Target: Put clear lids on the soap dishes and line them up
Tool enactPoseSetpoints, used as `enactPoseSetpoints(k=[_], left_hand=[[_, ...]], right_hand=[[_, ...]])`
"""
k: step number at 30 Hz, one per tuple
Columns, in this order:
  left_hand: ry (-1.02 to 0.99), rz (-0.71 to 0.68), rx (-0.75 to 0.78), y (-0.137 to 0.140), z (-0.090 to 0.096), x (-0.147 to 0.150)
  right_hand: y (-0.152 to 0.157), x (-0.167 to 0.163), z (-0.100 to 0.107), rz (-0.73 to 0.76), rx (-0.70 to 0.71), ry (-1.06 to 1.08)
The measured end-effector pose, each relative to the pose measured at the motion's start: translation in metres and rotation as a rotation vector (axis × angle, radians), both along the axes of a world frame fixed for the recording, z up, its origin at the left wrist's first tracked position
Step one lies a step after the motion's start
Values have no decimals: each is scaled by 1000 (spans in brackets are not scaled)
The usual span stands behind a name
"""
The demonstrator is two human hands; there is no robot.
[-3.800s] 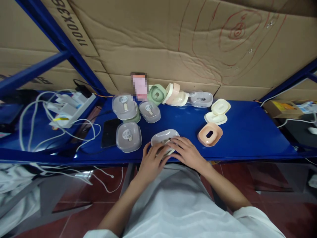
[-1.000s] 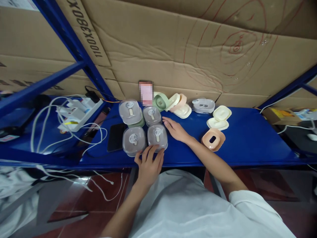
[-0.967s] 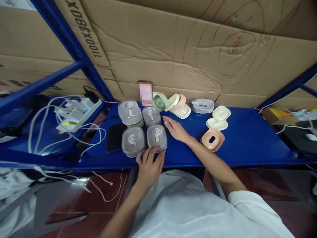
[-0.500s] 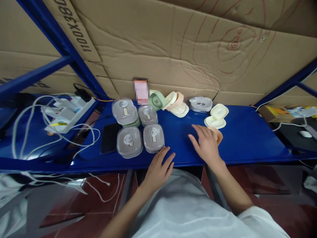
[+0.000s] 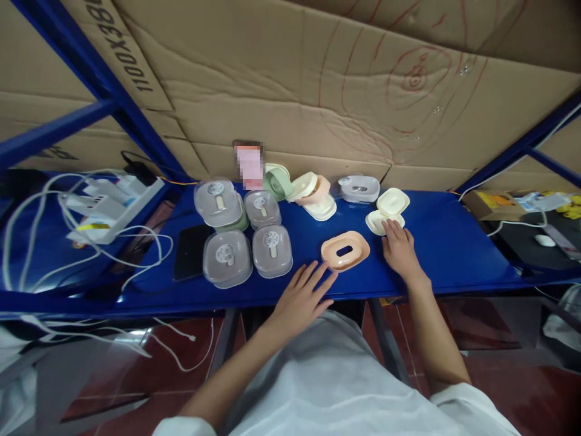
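The peach plastic piece (image 5: 358,247) lies on the blue bench (image 5: 458,242), its dark oval slot facing up. At its near left edge is the left hand (image 5: 303,298), empty, palm down and fingers spread wide; the fingertips come right up to the rim, though whether they touch it I can't tell. Beyond the piece to the right, the right hand (image 5: 400,253) has its fingers close together, tips over the edge of the lower cream piece (image 5: 376,221); whether they grip it I can't tell. The upper cream piece (image 5: 393,201) overlaps that one, a little farther from the peach piece. Left of the peach piece stand four containers with clear lids (image 5: 279,259), two in front and two behind. Behind it are a clear-lidded oval container (image 5: 358,192), a jumble of cream and peach parts (image 5: 320,207) and, farther left, a green part (image 5: 278,183). A black slab (image 5: 188,251) lies left of it, past the four containers.
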State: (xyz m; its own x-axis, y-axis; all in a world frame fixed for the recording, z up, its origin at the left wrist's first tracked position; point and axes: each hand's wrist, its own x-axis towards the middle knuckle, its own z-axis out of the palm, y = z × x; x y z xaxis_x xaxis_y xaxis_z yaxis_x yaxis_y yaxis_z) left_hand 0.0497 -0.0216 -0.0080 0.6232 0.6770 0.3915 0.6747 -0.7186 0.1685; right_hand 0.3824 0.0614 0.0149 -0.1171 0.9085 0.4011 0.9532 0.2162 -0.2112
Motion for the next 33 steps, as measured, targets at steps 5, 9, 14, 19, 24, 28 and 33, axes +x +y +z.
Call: enactPoseSetpoints(k=[5, 9, 14, 19, 24, 28, 33], left_hand=[[-50, 86, 22, 6, 4, 1], [-192, 116, 8, 8, 1, -5], [-499, 85, -145, 8, 5, -9], [-630, 187, -281, 7, 10, -8], [-314, 134, -4, 2, 3, -2], [-99, 16, 38, 0, 0, 1], [-328, -9, -15, 4, 5, -2]], right_hand=[[-1, 20, -23, 42, -30, -46], [-20, 3, -25, 136, 12, 42], [-43, -30, -11, 316, -23, 165], [-55, -52, -2, 292, -159, 375], [-57, -60, -4, 146, -186, 342], [-50, -38, -5, 141, -90, 243], [-36, 10, -17, 21, 49, 68]])
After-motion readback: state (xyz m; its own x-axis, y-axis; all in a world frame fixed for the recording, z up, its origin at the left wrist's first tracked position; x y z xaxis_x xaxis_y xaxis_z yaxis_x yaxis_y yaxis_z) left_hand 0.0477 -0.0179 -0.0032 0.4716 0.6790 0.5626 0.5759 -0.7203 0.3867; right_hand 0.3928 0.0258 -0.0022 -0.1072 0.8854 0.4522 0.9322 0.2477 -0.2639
